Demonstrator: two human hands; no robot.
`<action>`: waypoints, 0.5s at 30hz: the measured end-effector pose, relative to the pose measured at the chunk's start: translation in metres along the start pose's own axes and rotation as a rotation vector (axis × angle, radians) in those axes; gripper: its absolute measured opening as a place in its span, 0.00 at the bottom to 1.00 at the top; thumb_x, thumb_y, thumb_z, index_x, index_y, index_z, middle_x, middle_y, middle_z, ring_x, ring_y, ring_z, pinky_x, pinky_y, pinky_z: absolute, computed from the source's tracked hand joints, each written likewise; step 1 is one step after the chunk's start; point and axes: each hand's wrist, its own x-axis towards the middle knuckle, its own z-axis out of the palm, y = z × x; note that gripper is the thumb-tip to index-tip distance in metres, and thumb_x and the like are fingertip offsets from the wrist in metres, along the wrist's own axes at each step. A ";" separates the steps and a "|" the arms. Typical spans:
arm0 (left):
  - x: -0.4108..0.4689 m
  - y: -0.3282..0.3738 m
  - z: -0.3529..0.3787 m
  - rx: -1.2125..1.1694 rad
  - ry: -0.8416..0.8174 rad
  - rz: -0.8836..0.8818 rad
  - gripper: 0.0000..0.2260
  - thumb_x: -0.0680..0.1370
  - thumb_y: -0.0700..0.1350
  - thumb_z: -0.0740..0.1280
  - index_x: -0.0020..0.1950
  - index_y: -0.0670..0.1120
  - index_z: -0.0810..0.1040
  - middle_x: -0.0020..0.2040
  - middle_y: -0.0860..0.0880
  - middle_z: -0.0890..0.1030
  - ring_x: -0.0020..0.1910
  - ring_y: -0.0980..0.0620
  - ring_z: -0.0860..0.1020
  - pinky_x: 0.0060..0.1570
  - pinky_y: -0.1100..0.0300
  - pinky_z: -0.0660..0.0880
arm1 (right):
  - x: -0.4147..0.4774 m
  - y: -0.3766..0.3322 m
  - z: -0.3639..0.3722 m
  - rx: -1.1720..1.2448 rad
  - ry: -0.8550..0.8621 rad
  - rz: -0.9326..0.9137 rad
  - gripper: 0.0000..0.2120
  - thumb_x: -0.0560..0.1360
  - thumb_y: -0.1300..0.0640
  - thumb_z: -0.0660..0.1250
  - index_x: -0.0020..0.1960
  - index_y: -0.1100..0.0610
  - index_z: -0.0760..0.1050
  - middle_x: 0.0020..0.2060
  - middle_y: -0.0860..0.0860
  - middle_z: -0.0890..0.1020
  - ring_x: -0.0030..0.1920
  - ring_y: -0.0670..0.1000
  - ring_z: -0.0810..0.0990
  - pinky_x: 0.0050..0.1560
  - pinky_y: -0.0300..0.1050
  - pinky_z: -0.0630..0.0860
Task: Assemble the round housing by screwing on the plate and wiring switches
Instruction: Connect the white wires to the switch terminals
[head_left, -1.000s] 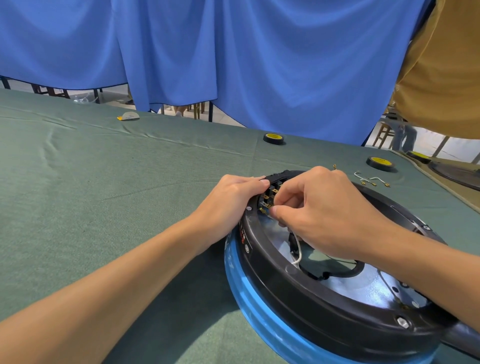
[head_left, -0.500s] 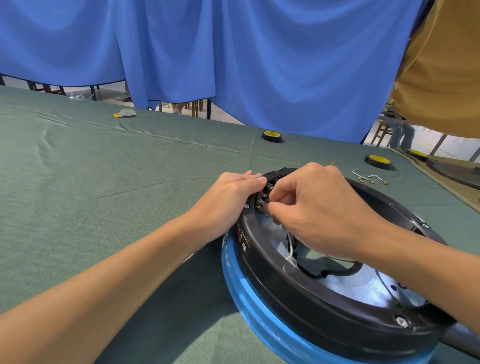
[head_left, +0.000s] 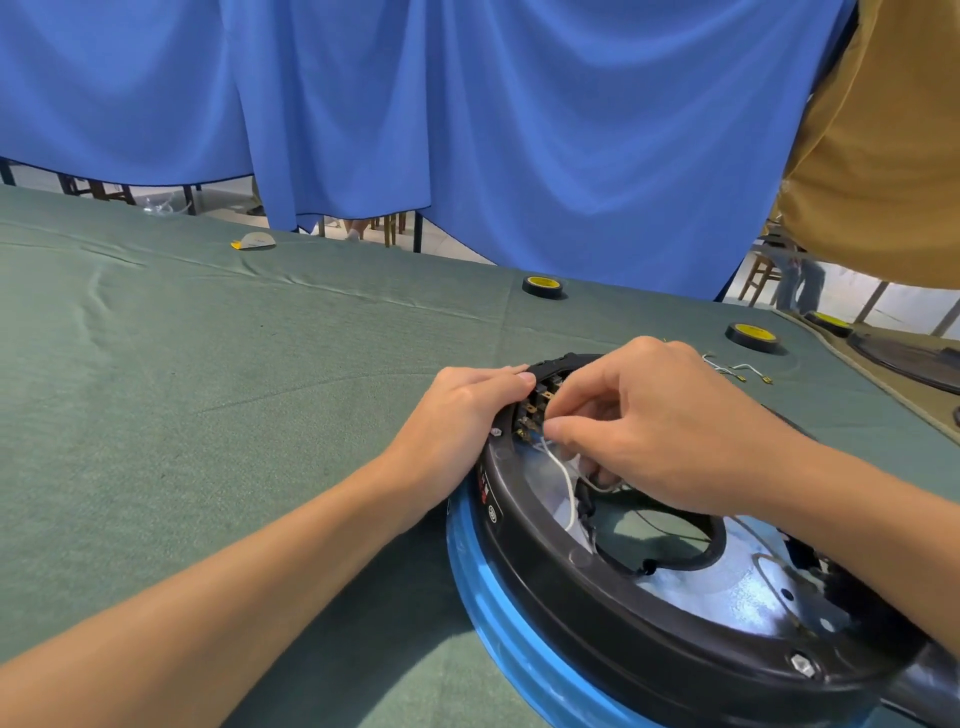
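Green-clothed table (head_left: 208, 389) carries the round housing (head_left: 571, 587); at its far-left rim the left hand (head_left: 467, 415) rests flat, while the right hand (head_left: 670, 431) pinches a white wire (head_left: 565, 475) just right of the switch terminals (head_left: 535, 405) — probably a short leftward push.

Bare left hand (head_left: 462, 415), bare right hand (head_left: 660, 431), forearms bare to the frame edge
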 end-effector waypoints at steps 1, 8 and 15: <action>0.000 0.000 0.000 0.003 0.018 0.013 0.12 0.76 0.45 0.67 0.52 0.38 0.84 0.49 0.46 0.85 0.50 0.50 0.82 0.64 0.49 0.73 | -0.001 0.004 -0.004 -0.012 0.011 -0.015 0.07 0.72 0.59 0.69 0.38 0.51 0.83 0.27 0.44 0.82 0.31 0.44 0.79 0.35 0.35 0.74; 0.002 -0.002 0.000 -0.032 -0.028 0.092 0.11 0.72 0.46 0.66 0.48 0.53 0.88 0.49 0.46 0.87 0.51 0.50 0.84 0.61 0.53 0.76 | -0.002 0.013 -0.005 -0.142 0.066 -0.131 0.05 0.73 0.59 0.71 0.47 0.52 0.83 0.35 0.46 0.82 0.36 0.46 0.78 0.41 0.40 0.74; 0.004 -0.004 -0.001 -0.003 -0.001 0.096 0.17 0.79 0.37 0.64 0.45 0.54 0.88 0.46 0.46 0.87 0.48 0.52 0.85 0.56 0.56 0.78 | 0.004 0.012 -0.001 -0.410 0.030 -0.224 0.09 0.75 0.61 0.64 0.49 0.52 0.82 0.43 0.49 0.83 0.45 0.53 0.78 0.49 0.48 0.74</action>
